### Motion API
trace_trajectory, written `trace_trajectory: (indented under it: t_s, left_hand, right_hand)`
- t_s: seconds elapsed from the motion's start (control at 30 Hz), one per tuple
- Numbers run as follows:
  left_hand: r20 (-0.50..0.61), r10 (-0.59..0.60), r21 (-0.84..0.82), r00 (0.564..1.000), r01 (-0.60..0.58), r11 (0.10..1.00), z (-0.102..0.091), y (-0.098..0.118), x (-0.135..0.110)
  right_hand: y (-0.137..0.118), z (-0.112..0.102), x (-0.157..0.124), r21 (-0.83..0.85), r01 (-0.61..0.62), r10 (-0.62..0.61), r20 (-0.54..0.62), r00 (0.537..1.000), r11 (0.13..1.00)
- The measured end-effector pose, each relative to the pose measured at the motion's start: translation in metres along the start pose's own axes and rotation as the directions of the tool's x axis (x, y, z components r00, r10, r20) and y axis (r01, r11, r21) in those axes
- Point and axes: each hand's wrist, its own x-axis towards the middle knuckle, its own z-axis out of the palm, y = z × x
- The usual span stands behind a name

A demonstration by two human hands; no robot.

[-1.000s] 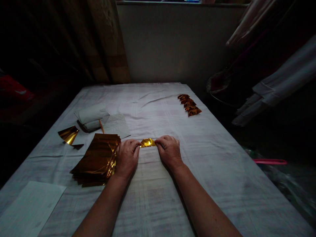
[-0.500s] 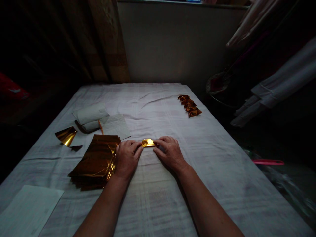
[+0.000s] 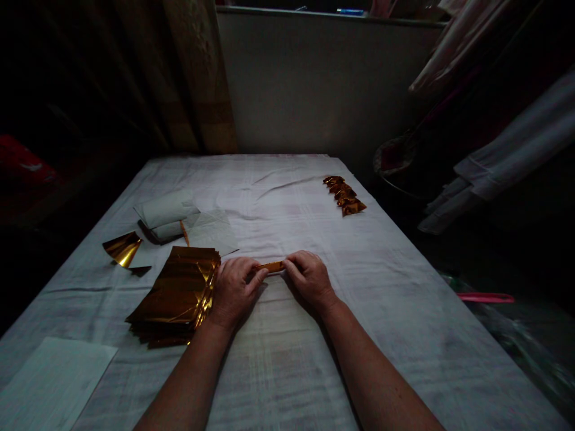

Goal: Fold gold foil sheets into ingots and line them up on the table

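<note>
A narrow folded piece of gold foil paper (image 3: 272, 267) spans the gap between my two hands, just above the cloth. My left hand (image 3: 238, 284) pinches its left end between thumb and fingers. At the other end, my right hand (image 3: 309, 276) grips it the same way. Close by my left wrist lies a stack of gold foil sheets (image 3: 173, 290), its right edge partly behind my left hand. Several folded gold foil pieces (image 3: 345, 196) sit in a row at the far right of the table.
A pale checked cloth covers the table (image 3: 287, 371). Left of centre are grey paper wrapping (image 3: 166, 212) and a curled gold foil scrap (image 3: 123, 248). A white sheet (image 3: 54, 383) lies at the near left. Beyond the right edge are a pink handle (image 3: 485, 297) and hanging clothes (image 3: 516, 143).
The foil piece between my hands has turned from a broad bright face to a narrow darker strip. My hands have shifted only slightly, and the view has tilted a little.
</note>
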Motion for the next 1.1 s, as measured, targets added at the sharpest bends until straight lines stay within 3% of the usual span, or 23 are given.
trace_trajectory:
  t_s: [0.13, 0.27, 0.47, 0.8, 1.1]
  left_hand:
    - [-0.034, 0.008, -0.053, 0.999, -0.01, 0.999, 0.005, -0.001, 0.001]
    - [-0.088, -0.062, 0.027, 0.994, 0.064, 0.998, 0.012, -0.003, 0.0]
    - [-0.08, -0.125, 0.093, 0.989, 0.132, 0.987, 0.014, 0.0, -0.002]
    - [-0.033, -0.08, 0.109, 0.996, 0.083, 0.991, 0.015, 0.001, -0.002]
    - [-0.022, -0.099, 0.086, 0.995, 0.1, 0.991, 0.013, 0.003, -0.002]
  right_hand:
    - [0.002, 0.002, 0.002, 0.018, -0.049, 0.049, -0.03, 0.998, 0.999]
    - [0.0, 0.006, 0.001, -0.067, -0.063, 0.059, -0.064, 0.996, 0.996]
    - [-0.005, 0.007, -0.001, -0.169, -0.085, 0.076, -0.06, 0.995, 0.982]
    - [-0.026, 0.019, -0.006, -0.257, -0.104, 0.085, -0.082, 0.993, 0.961]
    - [-0.004, 0.006, -0.005, -0.225, -0.149, 0.128, -0.107, 0.986, 0.963]
